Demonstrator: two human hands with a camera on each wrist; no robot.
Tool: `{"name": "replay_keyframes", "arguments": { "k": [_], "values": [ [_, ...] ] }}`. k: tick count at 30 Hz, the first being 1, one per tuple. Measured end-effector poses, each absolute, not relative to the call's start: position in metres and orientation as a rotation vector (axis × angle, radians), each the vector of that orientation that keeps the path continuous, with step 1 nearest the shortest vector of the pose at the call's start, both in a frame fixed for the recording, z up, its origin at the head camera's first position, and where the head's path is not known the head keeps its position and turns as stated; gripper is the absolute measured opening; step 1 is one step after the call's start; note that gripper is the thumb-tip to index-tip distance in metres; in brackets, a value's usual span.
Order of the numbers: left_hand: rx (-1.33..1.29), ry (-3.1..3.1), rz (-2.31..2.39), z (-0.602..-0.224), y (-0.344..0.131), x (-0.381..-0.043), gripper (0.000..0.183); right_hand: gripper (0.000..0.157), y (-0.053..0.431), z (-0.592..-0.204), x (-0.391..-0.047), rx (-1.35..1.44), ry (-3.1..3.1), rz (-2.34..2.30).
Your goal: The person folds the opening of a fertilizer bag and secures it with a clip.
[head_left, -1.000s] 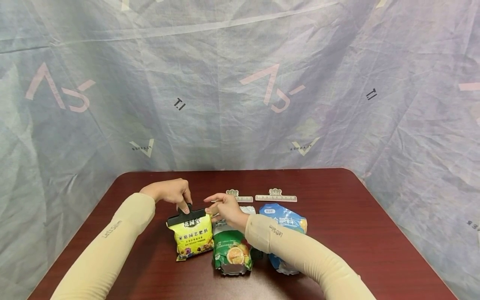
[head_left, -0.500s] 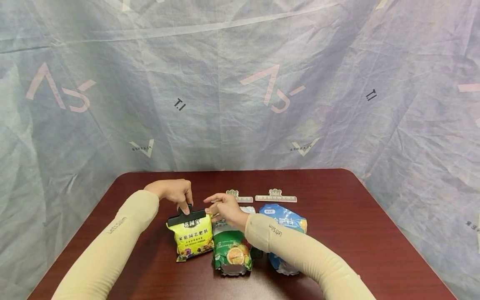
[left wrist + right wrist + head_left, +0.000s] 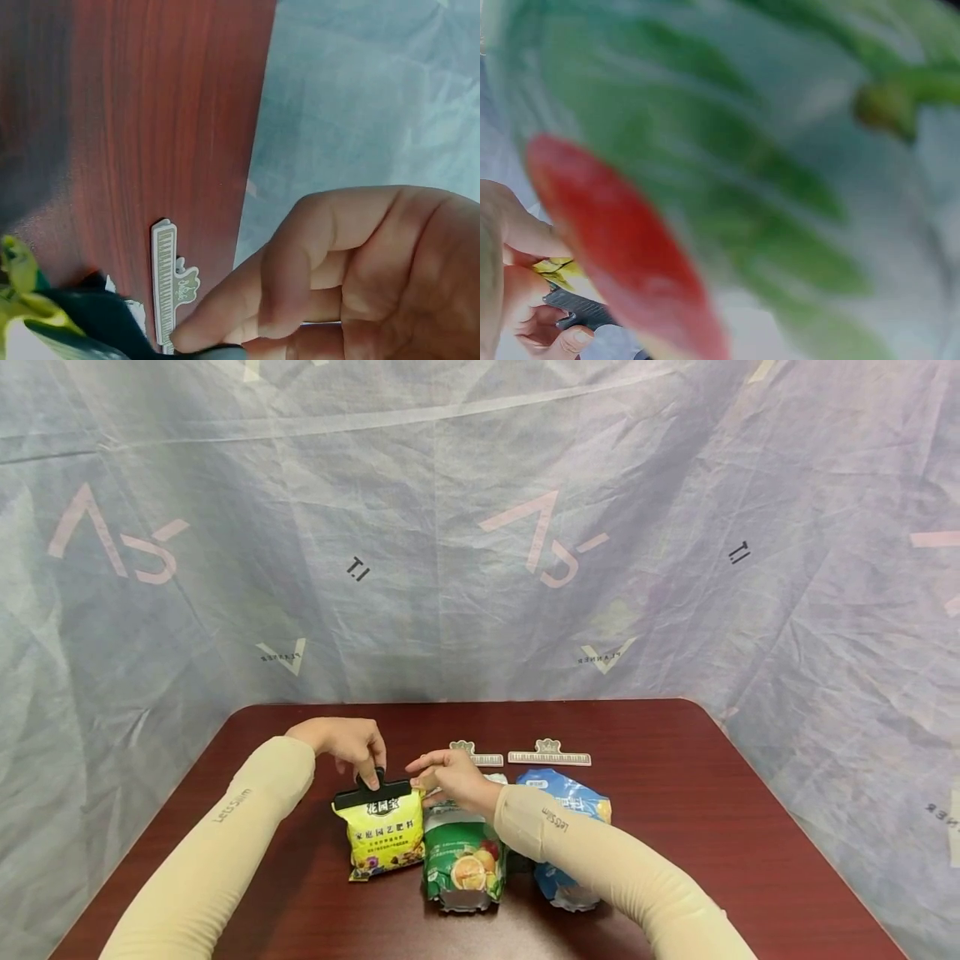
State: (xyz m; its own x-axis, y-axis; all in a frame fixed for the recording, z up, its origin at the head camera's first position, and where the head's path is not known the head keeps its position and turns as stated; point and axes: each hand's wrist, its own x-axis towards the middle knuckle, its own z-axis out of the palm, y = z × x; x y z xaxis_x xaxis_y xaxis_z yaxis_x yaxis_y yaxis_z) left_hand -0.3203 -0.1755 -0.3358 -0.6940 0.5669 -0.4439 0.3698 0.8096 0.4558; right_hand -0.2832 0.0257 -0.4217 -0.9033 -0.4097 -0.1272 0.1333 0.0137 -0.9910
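Note:
A yellow fertilizer bag (image 3: 384, 837) stands at the front left of the table, its top edge in the jaws of a wide black bag clip (image 3: 372, 794). From above, my left hand (image 3: 347, 745) pinches the clip's handle between thumb and fingers. My right hand (image 3: 456, 779) pinches the bag's top right corner, reaching over a green pouch (image 3: 459, 860) with fruit printed on it. In the right wrist view, the pouch fills most of the picture, while the bag's yellow corner (image 3: 559, 271) shows between the right hand's fingertips.
Two pale clips with a piano-key pattern lie behind the bags, one on the right (image 3: 549, 753) and one partly hidden (image 3: 480, 759). A blue bag (image 3: 564, 789) lies under the right forearm. A dark object (image 3: 519, 863) shows between the green and blue bags. Grey cloth hangs behind the table.
The left wrist and forearm have shifted slightly to the right. Both hands keep their hold on the clip and the bag corner.

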Motion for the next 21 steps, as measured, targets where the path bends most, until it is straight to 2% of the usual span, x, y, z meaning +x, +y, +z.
{"name": "replay_keyframes", "arguments": {
  "k": [21],
  "values": [
    [0.628, 2.278, 0.787, -0.353, -0.194, -0.320, 0.031, 0.024, 0.035, -0.412, -0.291, -0.341, 1.874, -1.749]
  ]
}}
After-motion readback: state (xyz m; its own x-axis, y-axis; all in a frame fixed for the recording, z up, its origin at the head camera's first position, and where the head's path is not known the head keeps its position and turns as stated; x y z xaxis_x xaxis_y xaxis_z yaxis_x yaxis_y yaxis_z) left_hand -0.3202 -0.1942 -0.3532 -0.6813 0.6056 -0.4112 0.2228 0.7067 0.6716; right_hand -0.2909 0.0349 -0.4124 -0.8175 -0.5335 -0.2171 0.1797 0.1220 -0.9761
